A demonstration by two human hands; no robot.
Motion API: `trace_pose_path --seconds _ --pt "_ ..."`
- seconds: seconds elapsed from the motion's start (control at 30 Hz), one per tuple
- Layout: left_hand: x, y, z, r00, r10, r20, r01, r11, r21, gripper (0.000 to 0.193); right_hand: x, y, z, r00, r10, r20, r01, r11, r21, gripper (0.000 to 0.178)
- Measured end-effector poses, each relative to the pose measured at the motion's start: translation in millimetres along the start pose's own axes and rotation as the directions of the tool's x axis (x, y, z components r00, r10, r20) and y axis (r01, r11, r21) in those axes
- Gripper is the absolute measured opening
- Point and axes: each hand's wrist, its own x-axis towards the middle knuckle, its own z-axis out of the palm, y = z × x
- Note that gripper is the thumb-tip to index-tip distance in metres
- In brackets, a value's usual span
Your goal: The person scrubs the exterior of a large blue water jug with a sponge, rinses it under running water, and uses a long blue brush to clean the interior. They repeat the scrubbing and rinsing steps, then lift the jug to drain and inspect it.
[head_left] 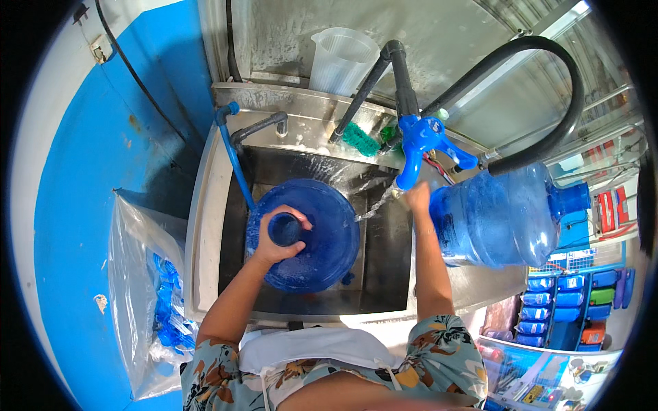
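**Blue jug [334, 236] held at its neck [283, 231] by the left hand [264, 242], the right hand [417, 197] close to the blue tap [426, 139]**

The left fingers curl around the far side of the neck and the thumb closes around the near side. The right fingers are bent but blurred; I cannot tell whether they are pressed together, nor whether they pinch anything. The blue jug stands in the steel sink [386, 257], its mouth turned up toward the camera.

Take that jug as the centre of the dial, with twelve at the far wall. The right hand is between two and three o'clock, just below the blue tap, with water [375, 207] splashing beside it. A green brush [360, 139] lies at one, and a translucent pitcher [340, 61] stands farther out between twelve and one. A blue pipe [234, 157] rises at the sink's corner, between ten and eleven. At three, a second jug [500, 216] lies on its side beyond the right forearm, its neck pointing outward. A clear plastic bag [133, 274] with blue pieces [170, 301] inside hangs at eight. Well away, past three, are stacked blue packets [537, 315].
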Motion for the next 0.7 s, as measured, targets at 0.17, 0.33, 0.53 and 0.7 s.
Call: trace_pose_path --seconds 0.17,0.33,0.53,0.7 --pt "-9 1 18 0.988 -0.018 0.153 0.004 0.996 0.093 0.048 39 -30 -24 0.953 0.215 -0.211 -0.249 0.957 -0.150 0.065" --pt "-14 4 24 0.986 0.042 0.162 -0.065 0.988 0.141 0.045 -34 -138 -86 0.964 -0.242 -0.113 0.242 0.614 0.751 0.088" --pt "-15 5 42 0.990 0.057 0.131 -0.090 0.961 0.261 0.040 -77 -264 -164 0.838 -0.388 -0.384 0.521 0.360 0.774 0.083" --pt "-26 3 47 0.982 0.095 0.163 -0.137 0.952 0.273 0.043 -47 -272 -169 0.894 -0.290 -0.340 0.433 0.367 0.823 0.073"
